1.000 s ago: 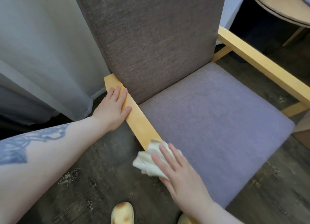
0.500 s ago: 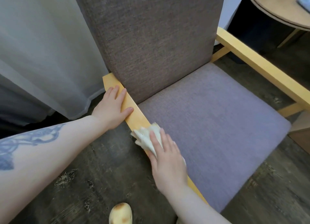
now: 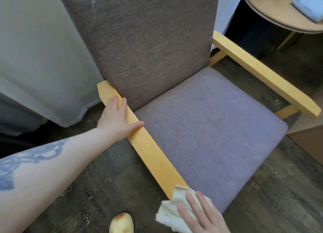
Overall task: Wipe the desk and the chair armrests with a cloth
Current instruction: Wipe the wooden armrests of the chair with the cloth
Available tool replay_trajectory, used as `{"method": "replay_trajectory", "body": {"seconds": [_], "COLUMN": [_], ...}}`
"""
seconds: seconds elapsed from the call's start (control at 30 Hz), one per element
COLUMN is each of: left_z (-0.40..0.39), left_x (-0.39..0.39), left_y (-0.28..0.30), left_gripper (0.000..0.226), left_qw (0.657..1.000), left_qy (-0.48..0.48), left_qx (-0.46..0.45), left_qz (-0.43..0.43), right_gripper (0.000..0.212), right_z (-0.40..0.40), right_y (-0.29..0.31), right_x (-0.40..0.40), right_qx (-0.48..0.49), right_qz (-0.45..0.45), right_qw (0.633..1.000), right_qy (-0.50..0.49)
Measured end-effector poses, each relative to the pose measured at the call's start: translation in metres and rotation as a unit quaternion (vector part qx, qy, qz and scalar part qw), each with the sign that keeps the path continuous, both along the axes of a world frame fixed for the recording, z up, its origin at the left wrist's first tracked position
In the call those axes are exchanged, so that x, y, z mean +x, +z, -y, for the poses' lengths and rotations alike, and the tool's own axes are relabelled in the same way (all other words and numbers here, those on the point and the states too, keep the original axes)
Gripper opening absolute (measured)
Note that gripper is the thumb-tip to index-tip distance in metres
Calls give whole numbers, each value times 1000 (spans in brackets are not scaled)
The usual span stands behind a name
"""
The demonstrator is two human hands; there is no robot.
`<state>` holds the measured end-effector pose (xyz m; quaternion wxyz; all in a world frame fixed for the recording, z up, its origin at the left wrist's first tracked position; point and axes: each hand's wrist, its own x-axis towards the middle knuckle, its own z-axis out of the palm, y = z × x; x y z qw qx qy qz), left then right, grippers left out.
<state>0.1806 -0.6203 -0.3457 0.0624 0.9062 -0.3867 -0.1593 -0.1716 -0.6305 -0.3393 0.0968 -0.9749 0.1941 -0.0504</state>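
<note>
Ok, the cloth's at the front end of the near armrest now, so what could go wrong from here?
1. The cloth overhangs the end of the near armrest, pressed flat under the right hand; one more stroke may drop it on the floor.
2. The left hand covers part of the armrest's back end, so that patch may get skipped.
3. The far armrest could be forgotten.

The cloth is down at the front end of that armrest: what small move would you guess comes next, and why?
Probably lift the cloth across to the far armrest. The right hand has it at the near armrest's front end; the left hand only braces.
</note>
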Motion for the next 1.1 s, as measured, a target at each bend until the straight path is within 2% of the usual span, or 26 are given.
{"method": "replay_trajectory", "body": {"seconds": [0.07,0.17,0.27,0.33,0.5,0.57,0.67,0.73,0.87,0.93,1.0,1.1], "left_z": [1,0,-2,-3,-7,-9,-9,-9,-10,-14,-19,-26], "left_x": [-4,-4,0,3,8,11,14,14,24,36,47,57], "left_y": [-2,-3,-4,-4,-5,-5,-3,-2,4,7,9,7], "left_gripper": [114,117,118,117,105,99,96,95,87,80,78,76], "left_qw": [1000,1000,1000,1000,998,997,998,998,998,999,998,995], "left_qy": [1,2,2,6,15,10,4,5,-16,-19,17,37], "left_qx": [12,10,-7,-22,-67,-75,-65,-57,-52,-49,-56,-76], "left_qz": [4,7,6,-6,-8,-11,-17,-21,-20,-14,-33,-52], "right_gripper": [31,38,48,45,52,52,56,56,39,44,47,38], "right_z": [-9,-18,-11,-7,19,27,25,16,1,-4,-3,7], "right_y": [-2,-1,3,0,-17,-14,-8,-1,5,0,-3,-3], "right_x": [-2,13,54,96,175,161,96,43,-33,-43,-29,16], "right_qx": [-23,-17,64,90,103,102,116,88,20,-8,-16,10], "right_qz": [32,-15,-39,-49,-49,-56,-71,-77,-82,-83,-71,-41], "right_qw": [995,990,984,985,992,993,989,992,996,996,997,999], "right_qy": [-86,-139,-161,-138,-53,3,53,51,26,5,-16,-18]}}
